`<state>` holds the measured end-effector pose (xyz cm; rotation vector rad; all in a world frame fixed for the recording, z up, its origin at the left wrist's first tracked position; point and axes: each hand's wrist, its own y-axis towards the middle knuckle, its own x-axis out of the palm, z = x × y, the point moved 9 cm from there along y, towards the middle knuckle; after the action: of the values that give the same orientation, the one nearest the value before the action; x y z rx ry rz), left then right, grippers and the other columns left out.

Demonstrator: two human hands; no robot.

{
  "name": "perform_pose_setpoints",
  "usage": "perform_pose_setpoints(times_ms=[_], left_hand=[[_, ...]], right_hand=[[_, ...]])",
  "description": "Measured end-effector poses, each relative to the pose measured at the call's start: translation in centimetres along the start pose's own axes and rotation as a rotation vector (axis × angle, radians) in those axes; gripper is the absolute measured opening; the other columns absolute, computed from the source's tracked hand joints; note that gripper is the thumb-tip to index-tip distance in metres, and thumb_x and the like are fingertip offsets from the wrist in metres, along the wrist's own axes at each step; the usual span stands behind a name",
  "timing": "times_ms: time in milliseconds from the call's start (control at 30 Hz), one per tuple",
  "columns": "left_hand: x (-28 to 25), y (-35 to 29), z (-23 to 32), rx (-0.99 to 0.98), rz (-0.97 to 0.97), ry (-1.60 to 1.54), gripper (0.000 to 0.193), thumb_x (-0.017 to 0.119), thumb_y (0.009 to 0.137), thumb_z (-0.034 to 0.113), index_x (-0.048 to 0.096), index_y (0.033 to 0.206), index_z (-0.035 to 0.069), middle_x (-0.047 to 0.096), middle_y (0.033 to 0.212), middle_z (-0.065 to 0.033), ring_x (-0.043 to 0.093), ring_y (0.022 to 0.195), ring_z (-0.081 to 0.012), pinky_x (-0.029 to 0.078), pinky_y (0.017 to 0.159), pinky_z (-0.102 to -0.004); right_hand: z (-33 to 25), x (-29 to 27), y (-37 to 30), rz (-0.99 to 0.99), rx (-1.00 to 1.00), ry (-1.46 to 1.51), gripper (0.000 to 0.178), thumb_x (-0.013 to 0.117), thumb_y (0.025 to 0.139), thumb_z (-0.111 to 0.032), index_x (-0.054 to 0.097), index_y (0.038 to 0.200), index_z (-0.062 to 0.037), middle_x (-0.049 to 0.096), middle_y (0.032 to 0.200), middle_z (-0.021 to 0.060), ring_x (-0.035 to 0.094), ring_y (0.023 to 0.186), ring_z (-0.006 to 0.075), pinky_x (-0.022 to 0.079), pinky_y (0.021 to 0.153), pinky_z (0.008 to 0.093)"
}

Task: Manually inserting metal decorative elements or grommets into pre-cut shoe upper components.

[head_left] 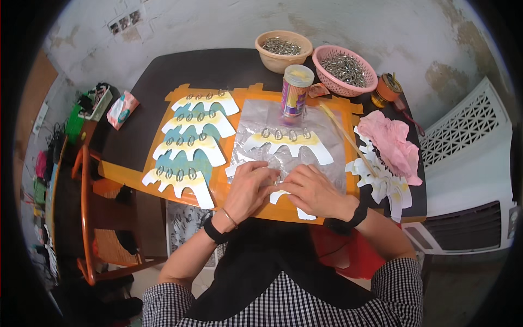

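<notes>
My left hand and my right hand meet over a white scalloped cutout with yellow smears near the front of the plastic sheet. Both sets of fingers are closed, tips together at the cutout's upper edge. The left fingers grip that edge; what the right fingertips pinch is hidden. Just beyond lies a similar cutout with several oval metal rings along its yellow-smeared top. On the left, several more ringed cutouts lie in a column on a teal patch.
Behind the sheet stands a jar. A beige bowl and pink basket hold metal pieces. At right are stacked cutouts, a stick, pink cloth and orange container. A tissue pack sits left, beyond a wooden chair.
</notes>
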<state>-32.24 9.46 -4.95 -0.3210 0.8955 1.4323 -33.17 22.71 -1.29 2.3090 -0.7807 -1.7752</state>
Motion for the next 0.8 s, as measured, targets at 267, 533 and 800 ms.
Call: perform_pose_setpoints(times_ms=[267, 533, 800], left_hand=[[-1.3, 1.7, -0.6, -0.121, -0.148, -0.191, 0.016, 0.076, 0.087, 0.014, 0.078, 0.103, 0.012, 0.073, 0.112, -0.0057, 0.060, 0.110, -0.0310, 0.049, 0.097, -0.0414], [0.2, 3.8, 3.0, 0.260, -0.383, 0.159, 0.012, 0.074, 0.079, 0.007, 0.075, 0.091, 0.009, 0.068, 0.097, -0.0065, 0.064, 0.095, -0.0306, 0.056, 0.082, -0.0407], [1.6, 4.0, 3.8, 0.159, -0.466, 0.231, 0.013, 0.072, 0.083, 0.006, 0.068, 0.095, 0.004, 0.064, 0.111, -0.0106, 0.066, 0.102, -0.0354, 0.056, 0.082, -0.0446]], right_hand=[[0.0, 0.2, -0.8, -0.023, -0.033, -0.066, 0.025, 0.069, 0.082, -0.009, 0.069, 0.107, -0.0056, 0.062, 0.100, 0.0030, 0.056, 0.103, 0.0216, 0.045, 0.087, 0.0367], [0.3, 0.4, -0.7, -0.029, -0.052, -0.059, 0.024, 0.068, 0.083, -0.009, 0.070, 0.106, -0.0069, 0.062, 0.097, 0.0028, 0.056, 0.103, 0.0217, 0.045, 0.088, 0.0372], [0.7, 0.0, -0.8, -0.017, 0.054, 0.045, 0.019, 0.064, 0.078, -0.004, 0.058, 0.096, -0.0064, 0.061, 0.095, 0.0062, 0.056, 0.099, 0.0253, 0.043, 0.084, 0.0390]])
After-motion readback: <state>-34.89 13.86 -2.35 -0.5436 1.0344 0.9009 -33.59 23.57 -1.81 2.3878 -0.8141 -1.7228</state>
